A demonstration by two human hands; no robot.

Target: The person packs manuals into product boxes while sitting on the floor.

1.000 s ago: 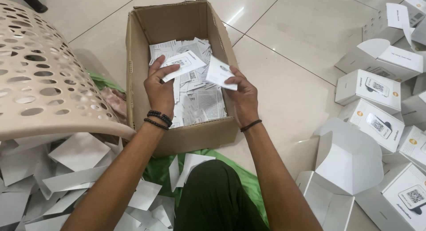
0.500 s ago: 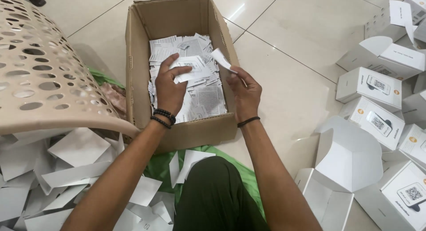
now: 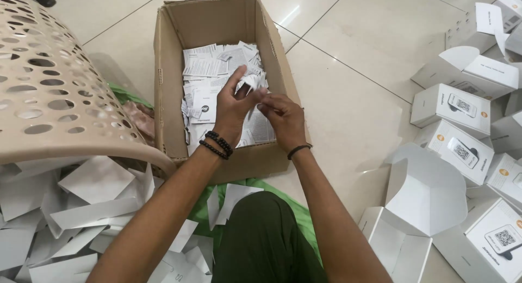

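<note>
Sitting at six o'clock, nearest the camera, is the person's knee in dark green cloth [image 3: 261, 239], with a bright green sheet [image 3: 296, 212] spread beneath it on the tiled floor [image 3: 353, 98]. At about eight o'clock lies a heap of flat white card pieces [image 3: 81, 207], and at four o'clock an open white carton [image 3: 418, 207] stands with its flap raised.

Both forearms reach up toward twelve o'clock and meet over the brown cardboard box [image 3: 168, 87]. The left hand [image 3: 231, 109], with a band of dark beads at the wrist, has its fingers curled and its thumb and forefinger pinched on a small folded white leaflet [image 3: 251, 83]; the forefinger points up past the paper. The right hand [image 3: 284, 117], with a thin dark band at the wrist, sits just beside it at three o'clock of the left, fingers drawn together with their tips at the same leaflet's lower edge; whether they grip it or only touch it cannot be told. The leaflet is held just above the loose pile of printed white leaflets [image 3: 212, 71] that covers the box floor.

At nine to ten o'clock a beige perforated plastic basket [image 3: 49, 87] lies tipped on its side, touching the box's left wall. At two to three o'clock, well apart from the hands, white printed retail boxes [image 3: 451, 106] crowd the floor.
</note>
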